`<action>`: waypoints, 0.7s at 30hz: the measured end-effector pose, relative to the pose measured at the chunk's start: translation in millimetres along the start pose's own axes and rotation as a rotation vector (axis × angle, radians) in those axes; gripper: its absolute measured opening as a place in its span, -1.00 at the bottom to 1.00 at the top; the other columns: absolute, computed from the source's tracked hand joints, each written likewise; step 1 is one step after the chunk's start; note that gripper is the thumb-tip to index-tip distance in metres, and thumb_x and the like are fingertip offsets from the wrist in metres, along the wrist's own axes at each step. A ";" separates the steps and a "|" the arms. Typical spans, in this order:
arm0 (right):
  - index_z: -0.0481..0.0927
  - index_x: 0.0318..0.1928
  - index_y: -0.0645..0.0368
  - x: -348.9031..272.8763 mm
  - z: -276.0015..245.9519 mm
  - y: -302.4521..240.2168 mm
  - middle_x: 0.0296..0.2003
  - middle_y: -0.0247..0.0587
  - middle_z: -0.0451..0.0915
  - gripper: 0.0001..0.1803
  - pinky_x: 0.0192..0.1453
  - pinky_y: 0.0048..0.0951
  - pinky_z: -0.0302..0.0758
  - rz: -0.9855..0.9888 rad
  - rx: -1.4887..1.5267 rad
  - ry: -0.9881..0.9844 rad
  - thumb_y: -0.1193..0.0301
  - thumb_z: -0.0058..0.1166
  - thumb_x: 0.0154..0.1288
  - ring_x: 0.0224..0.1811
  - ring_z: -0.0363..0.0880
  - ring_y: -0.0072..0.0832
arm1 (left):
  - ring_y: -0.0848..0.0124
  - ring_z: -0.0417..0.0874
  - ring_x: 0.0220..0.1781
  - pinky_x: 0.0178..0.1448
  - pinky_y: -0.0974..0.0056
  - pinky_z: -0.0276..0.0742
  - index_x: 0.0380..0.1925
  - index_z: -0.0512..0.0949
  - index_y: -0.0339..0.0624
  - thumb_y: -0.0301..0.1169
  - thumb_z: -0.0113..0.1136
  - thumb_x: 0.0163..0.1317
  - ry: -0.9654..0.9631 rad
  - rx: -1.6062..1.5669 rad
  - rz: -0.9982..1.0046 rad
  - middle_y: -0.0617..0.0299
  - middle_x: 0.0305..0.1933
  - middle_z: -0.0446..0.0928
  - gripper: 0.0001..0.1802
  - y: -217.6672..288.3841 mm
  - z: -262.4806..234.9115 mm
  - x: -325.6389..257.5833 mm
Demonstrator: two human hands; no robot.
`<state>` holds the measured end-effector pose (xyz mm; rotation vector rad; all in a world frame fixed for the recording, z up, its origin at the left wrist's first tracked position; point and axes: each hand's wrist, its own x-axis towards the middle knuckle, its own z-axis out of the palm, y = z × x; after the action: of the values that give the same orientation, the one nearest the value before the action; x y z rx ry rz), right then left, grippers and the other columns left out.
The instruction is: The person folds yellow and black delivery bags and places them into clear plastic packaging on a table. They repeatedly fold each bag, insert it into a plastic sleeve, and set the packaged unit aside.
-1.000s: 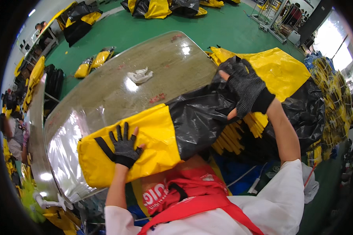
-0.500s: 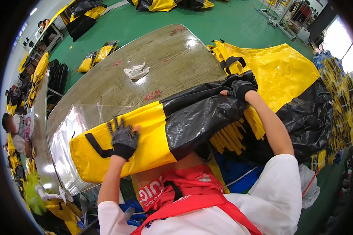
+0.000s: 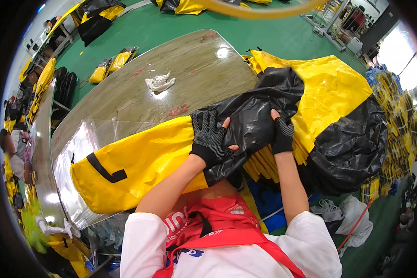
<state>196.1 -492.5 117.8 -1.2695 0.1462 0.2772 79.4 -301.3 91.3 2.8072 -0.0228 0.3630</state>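
Observation:
A long yellow-and-black bag (image 3: 139, 160) of shiny coated fabric lies folded lengthwise across the table, with a black strap (image 3: 105, 167) near its left end. My left hand (image 3: 208, 139), in a dark fingerless-tipped glove, rests flat with fingers spread where the yellow meets the black. Farther right, my right hand (image 3: 282, 134), in a matching glove, is at the bunched black part. Its thumb points up and left; its fingers curl into the fabric, their tips hidden. A clear plastic sheet (image 3: 81, 148) lies partly beneath the bag's left end.
A crumpled white cloth (image 3: 160, 83) lies on the wood-patterned table (image 3: 180, 55). To the right is a pile of yellow-and-black bags (image 3: 333, 83). Packed bags (image 3: 111, 67) sit on the green floor beyond. A person (image 3: 18, 148) is at the far left. A blurred yellow band crosses the top.
My left hand has slid right from the yellow part to the seam. My right hand has come nearer and slightly left, and the black end now lies bunched farther back.

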 end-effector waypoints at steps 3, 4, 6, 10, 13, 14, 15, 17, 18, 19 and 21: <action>0.39 0.16 0.19 -76.6 69.4 -2.5 -0.17 0.03 0.52 -0.46 -0.11 -0.21 0.46 -0.735 -0.885 -0.295 0.34 0.10 0.15 -0.18 0.53 -0.16 | -0.12 -0.07 0.41 0.42 -0.17 -0.35 0.27 0.20 -0.12 0.15 0.15 -0.11 -0.027 -0.101 -0.065 -0.19 0.35 0.04 -0.04 -14.3 9.9 3.0; 0.39 0.17 0.11 -101.9 89.3 6.6 -0.27 0.02 0.53 -0.48 -0.21 -0.21 0.46 -1.023 -1.078 -0.406 0.39 0.04 0.15 -0.28 0.54 -0.14 | -0.02 -0.03 0.42 0.45 -0.08 -0.26 0.29 0.17 -0.15 0.07 0.12 0.01 0.004 -0.272 -0.069 -0.09 0.37 0.05 -0.12 -21.5 10.0 0.7; 0.40 0.19 -0.02 -114.0 104.9 20.2 -0.44 -0.08 0.49 -0.45 -0.36 -0.21 0.41 -1.227 -1.127 -0.593 0.43 0.00 0.10 -0.42 0.50 -0.16 | 0.06 0.04 0.41 0.45 0.03 -0.19 0.30 0.16 -0.14 -0.03 0.07 0.10 0.029 -0.514 -0.089 -0.01 0.37 0.09 -0.21 -33.5 -4.1 -17.8; 0.44 0.16 -0.07 -109.5 107.1 42.9 -0.52 -0.20 0.44 -0.39 -0.41 -0.23 0.34 -1.231 -1.279 -0.871 0.41 0.03 -0.04 -0.44 0.45 -0.24 | 0.22 0.18 0.37 0.44 0.23 -0.03 0.31 0.16 -0.13 -0.23 -0.03 0.28 0.099 -0.956 -0.152 0.15 0.37 0.17 -0.39 -81.7 -51.0 -77.2; 0.43 0.15 -0.15 -116.5 112.0 53.3 -0.37 -0.16 0.48 -0.47 -0.25 -0.12 0.38 -1.192 -1.452 -0.980 0.38 -0.04 0.09 -0.29 0.48 -0.21 | 0.04 0.16 0.38 0.47 0.09 -0.11 0.24 0.25 -0.17 -0.26 0.06 0.17 -0.293 0.068 -0.199 -0.06 0.33 0.20 -0.38 -200.1 -120.7 -198.8; 0.42 0.16 -0.17 -121.1 116.4 57.6 -0.31 -0.13 0.49 -0.49 -0.18 -0.07 0.37 -1.198 -1.508 -0.972 0.36 -0.06 0.13 -0.22 0.48 -0.19 | -0.08 0.16 0.36 0.46 -0.08 -0.14 0.22 0.25 -0.21 -0.25 0.08 0.13 -0.149 0.509 -0.231 -0.08 0.32 0.21 -0.37 -208.1 -152.8 -231.3; 0.40 0.17 -0.18 -127.6 123.7 61.7 -0.24 -0.11 0.50 -0.51 -0.11 -0.02 0.36 -1.216 -1.557 -0.969 0.35 -0.09 0.16 -0.15 0.48 -0.17 | -0.13 0.14 0.36 0.44 -0.19 -0.17 0.21 0.24 -0.23 -0.22 0.12 0.11 -0.102 0.634 -0.297 -0.08 0.32 0.20 -0.34 -214.9 -179.7 -262.9; 0.35 0.19 -0.11 -131.0 131.9 68.4 0.13 -0.03 0.35 -0.55 0.26 0.12 0.09 -1.038 -1.627 -0.971 0.29 -0.16 0.26 0.22 0.27 -0.10 | -0.10 0.18 0.34 0.42 -0.18 -0.10 0.21 0.23 -0.26 -0.17 0.13 0.11 0.156 0.737 -0.326 -0.13 0.29 0.24 -0.31 -220.1 -196.2 -303.7; 0.35 0.19 -0.09 -130.6 135.1 74.1 0.19 -0.02 0.29 -0.56 0.32 0.12 0.01 -0.972 -1.658 -1.006 0.29 -0.16 0.27 0.29 0.19 -0.08 | -0.10 0.23 0.30 0.38 -0.10 0.03 0.22 0.21 -0.29 -0.12 0.14 0.12 0.374 0.654 -0.544 -0.19 0.24 0.27 -0.27 -219.1 -184.3 -322.6; 0.35 0.18 -0.04 -130.3 136.4 85.3 0.25 0.00 0.21 -0.53 0.38 0.12 -0.14 -1.282 -1.793 -0.920 0.20 -0.13 0.25 0.35 0.07 -0.07 | -0.10 0.28 0.26 0.35 0.04 0.13 0.24 0.17 -0.35 -0.05 0.13 0.16 0.411 0.472 -0.855 -0.23 0.20 0.30 -0.22 -223.7 -166.7 -348.9; 0.33 0.18 0.04 -134.8 147.9 86.0 0.32 0.01 0.12 -0.42 0.44 0.11 -0.29 -1.454 -1.871 -0.937 0.06 -0.07 0.20 0.42 -0.06 -0.07 | -0.01 0.36 0.22 0.26 0.16 0.25 0.24 0.15 -0.43 0.07 0.13 0.17 0.376 -0.252 -1.394 -0.20 0.17 0.36 -0.13 -245.0 -150.7 -384.1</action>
<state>36.0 -344.8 117.2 -2.4050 -2.2387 -0.4668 -315.9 -31.2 59.8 1.8322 1.6630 0.4301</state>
